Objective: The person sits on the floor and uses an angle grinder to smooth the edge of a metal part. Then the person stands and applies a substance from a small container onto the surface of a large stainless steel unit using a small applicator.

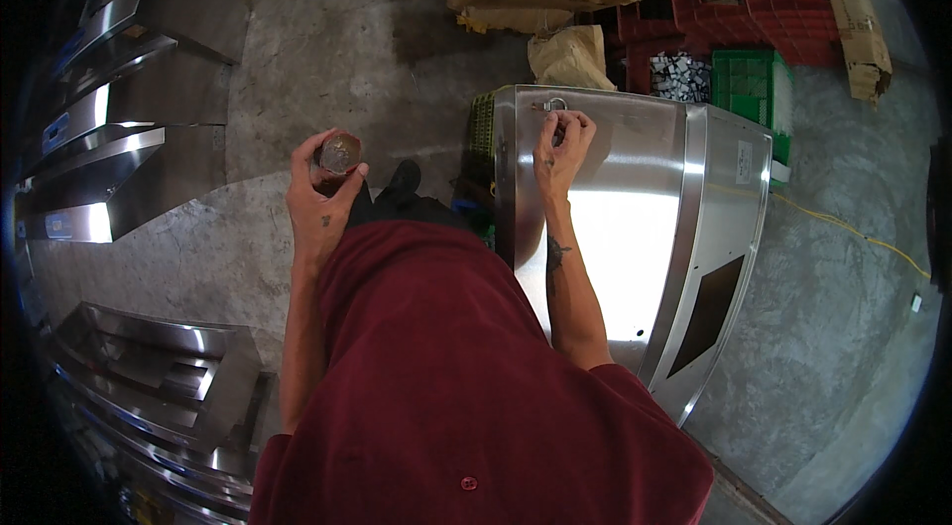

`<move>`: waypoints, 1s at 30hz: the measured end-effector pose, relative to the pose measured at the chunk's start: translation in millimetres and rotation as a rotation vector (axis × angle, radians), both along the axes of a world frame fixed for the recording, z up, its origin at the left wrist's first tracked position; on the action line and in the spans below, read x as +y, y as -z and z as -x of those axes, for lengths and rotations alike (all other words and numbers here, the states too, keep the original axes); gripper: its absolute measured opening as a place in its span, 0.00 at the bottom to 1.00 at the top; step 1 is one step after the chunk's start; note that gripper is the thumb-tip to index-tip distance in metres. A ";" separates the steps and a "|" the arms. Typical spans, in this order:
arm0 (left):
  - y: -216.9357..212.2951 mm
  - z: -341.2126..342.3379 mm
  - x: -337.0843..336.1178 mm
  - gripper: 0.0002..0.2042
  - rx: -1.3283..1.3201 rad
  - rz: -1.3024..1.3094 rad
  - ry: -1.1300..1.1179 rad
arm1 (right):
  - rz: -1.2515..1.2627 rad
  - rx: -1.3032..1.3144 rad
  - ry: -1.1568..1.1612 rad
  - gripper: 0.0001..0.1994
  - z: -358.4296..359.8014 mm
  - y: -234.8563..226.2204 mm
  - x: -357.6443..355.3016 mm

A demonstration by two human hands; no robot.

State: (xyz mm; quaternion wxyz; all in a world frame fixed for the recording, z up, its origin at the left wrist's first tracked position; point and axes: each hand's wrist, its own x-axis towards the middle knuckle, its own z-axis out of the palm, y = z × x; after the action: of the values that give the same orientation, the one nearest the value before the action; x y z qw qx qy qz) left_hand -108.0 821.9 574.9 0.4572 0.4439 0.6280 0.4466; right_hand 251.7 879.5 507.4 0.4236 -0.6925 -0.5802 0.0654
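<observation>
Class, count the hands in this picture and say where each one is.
2: the left hand holds a round object over the floor; the right hand is over the steel unit. No others show.

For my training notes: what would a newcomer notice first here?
Probably the shining metal housing, right of centre beneath the right hand, catches the eye first. The maroon shirt at lower centre comes next, then the round brownish object in the left hand, left of centre.
</observation>
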 end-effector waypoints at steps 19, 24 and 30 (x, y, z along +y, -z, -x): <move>-5.5 -1.8 1.8 0.29 0.018 -0.006 -0.008 | -0.084 0.070 0.117 0.08 4.0 -11.3 9.2; -8.6 -3.1 5.2 0.29 0.008 -0.008 0.004 | -0.126 0.017 0.116 0.08 6.0 -9.0 13.1; -8.5 -5.2 7.3 0.29 0.002 -0.014 0.003 | -0.128 -0.184 -0.031 0.07 -1.9 -1.8 6.6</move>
State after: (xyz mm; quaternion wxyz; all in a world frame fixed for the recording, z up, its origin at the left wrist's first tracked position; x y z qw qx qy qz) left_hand -102.8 829.2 583.4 0.4540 0.4487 0.6246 0.4499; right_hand 253.5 886.2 509.2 0.4108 -0.6581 -0.6302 -0.0292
